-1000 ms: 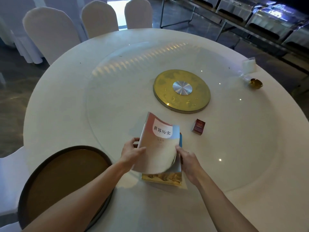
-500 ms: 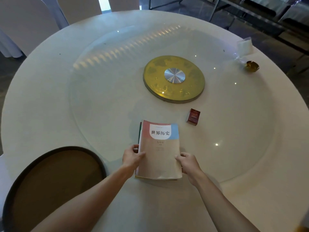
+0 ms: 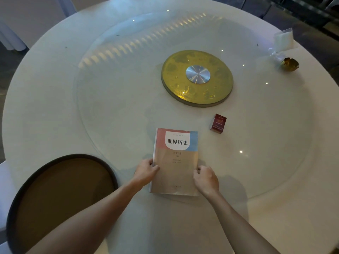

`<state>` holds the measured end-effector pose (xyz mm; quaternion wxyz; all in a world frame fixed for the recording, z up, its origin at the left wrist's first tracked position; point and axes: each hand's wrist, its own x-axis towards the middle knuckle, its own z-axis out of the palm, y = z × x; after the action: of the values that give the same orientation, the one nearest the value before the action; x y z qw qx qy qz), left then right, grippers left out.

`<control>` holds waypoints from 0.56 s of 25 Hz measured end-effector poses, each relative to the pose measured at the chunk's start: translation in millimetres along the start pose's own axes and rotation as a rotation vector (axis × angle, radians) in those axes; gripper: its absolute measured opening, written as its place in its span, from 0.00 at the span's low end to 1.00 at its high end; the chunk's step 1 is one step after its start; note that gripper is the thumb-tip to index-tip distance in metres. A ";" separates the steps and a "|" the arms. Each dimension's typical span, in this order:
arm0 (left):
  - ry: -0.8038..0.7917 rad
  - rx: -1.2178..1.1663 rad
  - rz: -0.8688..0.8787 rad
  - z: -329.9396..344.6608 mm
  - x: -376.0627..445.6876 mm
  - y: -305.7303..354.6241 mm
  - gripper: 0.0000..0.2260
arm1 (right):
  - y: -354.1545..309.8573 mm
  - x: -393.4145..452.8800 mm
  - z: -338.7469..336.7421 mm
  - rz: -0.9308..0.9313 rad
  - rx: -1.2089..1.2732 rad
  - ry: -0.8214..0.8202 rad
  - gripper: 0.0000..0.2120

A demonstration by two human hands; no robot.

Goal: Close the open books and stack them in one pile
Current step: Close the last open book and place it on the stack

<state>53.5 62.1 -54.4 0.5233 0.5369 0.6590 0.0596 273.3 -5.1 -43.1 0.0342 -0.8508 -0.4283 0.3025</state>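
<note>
White cloth covers the big round surface (image 3: 45,107), with a clear glass turntable set over its middle. At the near left lies a round brown tray with a dark rim (image 3: 60,195), well apart from the books. Next comes the left hand (image 3: 145,172), thumb on the cover and fingers curled round the left edge of the closed pink-and-tan paperback history book (image 3: 176,162). A second ago this book was bowed and half lifted above a yellow-covered one; now it lies flat and closed, squared on top so that only a sliver of pages shows beneath. The right hand (image 3: 205,177) pinches the book's right edge in the same way, fingers bent. Judging from this, the pile looks made and only a last straightening remains; no other open book is in view. Farther off sits a gold disc with a silver hub (image 3: 197,78). To the right of the pile stands a small dark red box (image 3: 218,123), near but not touching. At the far right edge rest a clear plastic packet (image 3: 283,40) and a small gold object (image 3: 289,64). Nothing blocks the hands.
</note>
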 end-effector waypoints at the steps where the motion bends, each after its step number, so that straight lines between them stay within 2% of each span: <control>1: -0.004 0.030 0.016 -0.4 0.7 -0.5 0.13 | 0.5 0.4 1.1 -0.005 0.000 0.003 0.15; 7: -0.062 0.086 0.053 -10.6 7.8 -0.2 0.15 | 1.0 7.6 -1.4 0.007 0.019 0.003 0.14; 10: -0.048 0.126 0.072 -9.9 9.6 -1.6 0.14 | 0.5 11.3 -3.9 0.028 0.023 0.001 0.15; 14: -0.003 0.064 0.062 -4.7 7.4 -3.9 0.12 | -1.0 12.4 0.5 0.075 0.076 -0.016 0.14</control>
<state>48.3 68.4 -59.5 0.5047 0.5735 0.6431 0.0538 277.9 4.7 -49.2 0.0516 -0.8619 -0.3846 0.3265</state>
